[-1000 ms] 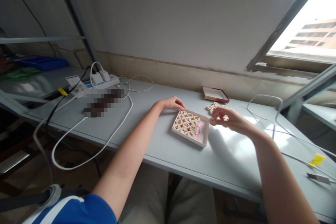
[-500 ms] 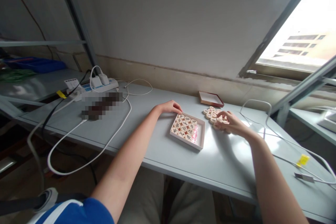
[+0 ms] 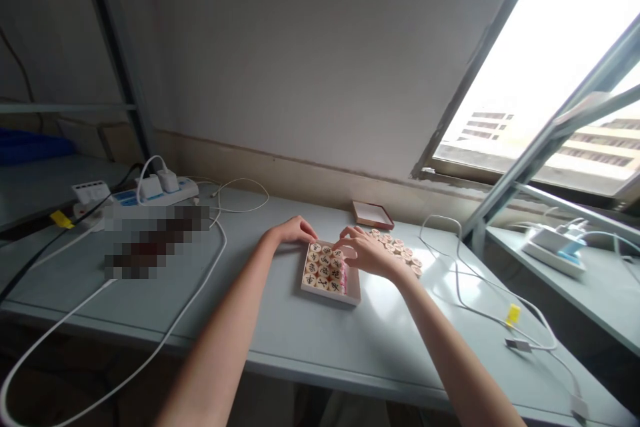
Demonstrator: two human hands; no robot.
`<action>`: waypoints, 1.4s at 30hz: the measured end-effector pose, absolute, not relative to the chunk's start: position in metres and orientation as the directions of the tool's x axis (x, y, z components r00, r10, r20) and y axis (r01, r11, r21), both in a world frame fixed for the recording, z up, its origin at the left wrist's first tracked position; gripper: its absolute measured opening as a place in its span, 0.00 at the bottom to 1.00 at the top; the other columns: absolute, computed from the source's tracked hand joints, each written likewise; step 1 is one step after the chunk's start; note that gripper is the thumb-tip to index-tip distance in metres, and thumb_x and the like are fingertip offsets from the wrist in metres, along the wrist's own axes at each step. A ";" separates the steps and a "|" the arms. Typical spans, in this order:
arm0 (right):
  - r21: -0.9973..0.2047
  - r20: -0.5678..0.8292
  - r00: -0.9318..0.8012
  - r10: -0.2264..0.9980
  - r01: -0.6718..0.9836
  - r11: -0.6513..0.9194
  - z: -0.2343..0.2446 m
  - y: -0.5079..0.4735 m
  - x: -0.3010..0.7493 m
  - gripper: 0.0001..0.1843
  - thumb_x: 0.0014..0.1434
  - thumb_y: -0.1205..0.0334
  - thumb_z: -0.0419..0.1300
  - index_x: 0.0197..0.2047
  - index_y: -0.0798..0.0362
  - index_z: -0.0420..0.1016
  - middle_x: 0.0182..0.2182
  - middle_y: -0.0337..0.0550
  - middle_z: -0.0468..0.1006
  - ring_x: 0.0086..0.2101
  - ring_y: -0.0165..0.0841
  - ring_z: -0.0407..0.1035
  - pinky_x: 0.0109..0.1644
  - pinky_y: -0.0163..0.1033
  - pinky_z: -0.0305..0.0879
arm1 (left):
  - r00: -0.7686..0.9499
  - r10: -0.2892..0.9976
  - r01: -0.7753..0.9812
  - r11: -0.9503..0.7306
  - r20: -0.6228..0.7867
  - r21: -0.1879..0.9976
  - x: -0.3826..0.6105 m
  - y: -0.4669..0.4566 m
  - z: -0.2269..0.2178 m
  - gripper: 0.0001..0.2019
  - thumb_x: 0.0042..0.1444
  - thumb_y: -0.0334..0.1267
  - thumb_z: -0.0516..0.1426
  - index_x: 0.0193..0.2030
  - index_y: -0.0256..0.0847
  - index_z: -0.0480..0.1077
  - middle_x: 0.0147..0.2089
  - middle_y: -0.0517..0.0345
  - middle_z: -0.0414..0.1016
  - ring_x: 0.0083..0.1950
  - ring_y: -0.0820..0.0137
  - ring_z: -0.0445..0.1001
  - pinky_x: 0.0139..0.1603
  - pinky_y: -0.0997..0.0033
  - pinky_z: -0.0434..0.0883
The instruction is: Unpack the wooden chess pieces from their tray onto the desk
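Observation:
An open shallow box (image 3: 354,295) lies on the table, with rows of round Chinese chess pieces (image 3: 323,271) filling its left and middle part. Their tops bear dark characters, and a pink strip shows beside them. My left hand (image 3: 296,230) grips the box at its far left corner, fingers bent against the rim. Over the box's far right part is my right hand (image 3: 367,252), its fingers pinched on a pale round chess piece that they partly cover. Behind that hand lies a loose group of chess pieces (image 3: 400,250) on the tabletop.
The box lid (image 3: 373,215) lies inside up near the wall. A power strip (image 3: 155,195) with plugs, white cables and a blurred-out object stand on the left. Another white cable (image 3: 457,260) loops across the right. Metal shelf posts (image 3: 525,167) rise at the sides.
My right hand has moved left from the loose pieces to above the box, with a chess piece in its fingers. My left hand stays at the box corner. The view has shifted right.

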State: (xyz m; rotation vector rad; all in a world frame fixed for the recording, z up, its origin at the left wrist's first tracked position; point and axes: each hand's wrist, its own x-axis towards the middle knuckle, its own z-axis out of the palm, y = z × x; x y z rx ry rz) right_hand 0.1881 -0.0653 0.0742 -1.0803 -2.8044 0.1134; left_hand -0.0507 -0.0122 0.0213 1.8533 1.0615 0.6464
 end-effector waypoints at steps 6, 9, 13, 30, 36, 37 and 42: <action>-0.166 0.168 -0.707 0.687 0.666 0.727 0.063 -0.053 0.182 0.13 0.49 0.59 0.61 0.41 0.45 0.73 0.40 0.42 0.66 0.41 0.36 0.60 0.44 0.41 0.60 | 0.455 0.891 0.380 -0.194 0.000 0.905 -0.056 -0.013 0.019 0.14 0.38 0.38 0.60 0.34 0.35 0.76 0.32 0.53 0.77 0.35 0.67 0.72 0.39 0.71 0.65; -0.251 0.241 -0.663 0.709 0.663 0.705 0.059 -0.047 0.191 0.11 0.49 0.54 0.61 0.37 0.45 0.73 0.40 0.42 0.64 0.43 0.36 0.59 0.47 0.42 0.59 | 0.449 0.894 0.343 -0.186 0.013 0.921 -0.054 -0.013 0.017 0.14 0.39 0.37 0.60 0.35 0.36 0.76 0.34 0.53 0.77 0.37 0.67 0.72 0.39 0.71 0.65; -0.353 0.336 -0.488 0.806 0.728 0.588 0.057 -0.035 0.220 0.14 0.51 0.47 0.57 0.37 0.45 0.72 0.42 0.43 0.62 0.47 0.37 0.57 0.50 0.44 0.57 | 0.461 0.887 0.332 -0.177 0.004 0.926 -0.053 -0.014 0.019 0.13 0.40 0.37 0.59 0.35 0.36 0.75 0.34 0.53 0.77 0.37 0.66 0.72 0.39 0.71 0.65; -0.054 0.369 -0.282 0.886 0.945 0.324 0.024 -0.022 0.236 0.14 0.53 0.48 0.53 0.36 0.48 0.70 0.41 0.46 0.64 0.44 0.42 0.56 0.43 0.47 0.55 | 0.492 0.871 0.327 -0.191 0.006 0.925 -0.050 -0.011 0.018 0.14 0.41 0.38 0.59 0.36 0.35 0.75 0.34 0.51 0.77 0.37 0.67 0.72 0.39 0.71 0.65; -0.223 0.377 -0.441 0.815 0.811 0.542 0.041 -0.037 0.223 0.14 0.54 0.55 0.54 0.45 0.46 0.64 0.43 0.42 0.64 0.45 0.37 0.57 0.46 0.43 0.56 | 0.486 0.874 0.333 -0.189 0.004 0.924 -0.049 -0.012 0.020 0.14 0.40 0.38 0.59 0.35 0.34 0.75 0.34 0.51 0.77 0.36 0.67 0.72 0.40 0.71 0.65; -0.238 0.356 -0.520 0.777 0.753 0.613 0.045 -0.043 0.215 0.14 0.54 0.56 0.55 0.45 0.45 0.64 0.43 0.42 0.65 0.45 0.36 0.58 0.46 0.41 0.57 | 0.486 0.874 0.335 -0.192 0.005 0.922 -0.049 -0.012 0.020 0.14 0.40 0.38 0.59 0.35 0.34 0.75 0.34 0.51 0.77 0.36 0.67 0.72 0.40 0.71 0.65; -0.186 0.156 -0.722 0.674 0.648 0.738 0.053 -0.071 0.181 0.12 0.53 0.58 0.58 0.42 0.45 0.70 0.38 0.42 0.68 0.40 0.35 0.61 0.43 0.40 0.56 | 0.481 0.877 0.342 -0.195 0.007 0.919 -0.048 -0.014 0.024 0.14 0.40 0.38 0.59 0.35 0.34 0.75 0.33 0.52 0.77 0.35 0.68 0.72 0.38 0.71 0.65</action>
